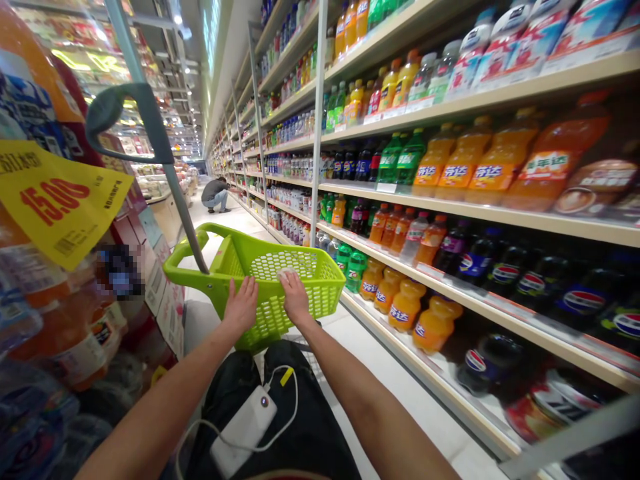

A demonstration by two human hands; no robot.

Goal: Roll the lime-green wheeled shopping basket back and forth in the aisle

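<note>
A green shopping basket (320,293) with perforated sides and a long grey pull handle (131,127) stands in front of my knees. My left hand (241,305) lies on its near rim, fingers stretched out and nothing in them. Farther right along the same rim, my right hand (295,297) presses a small crumpled white tissue (286,272) under its fingers. The basket's inside is partly hidden by its near wall. On my lap rests a white power bank (245,430) with a white cable.
Shelves (450,220) of drink bottles run along the right, with orange soda bottles (400,303) low and close. At left, stacked bottles carry a yellow price sign (60,200). Farther down the aisle floor (235,223), a person (216,195) crouches.
</note>
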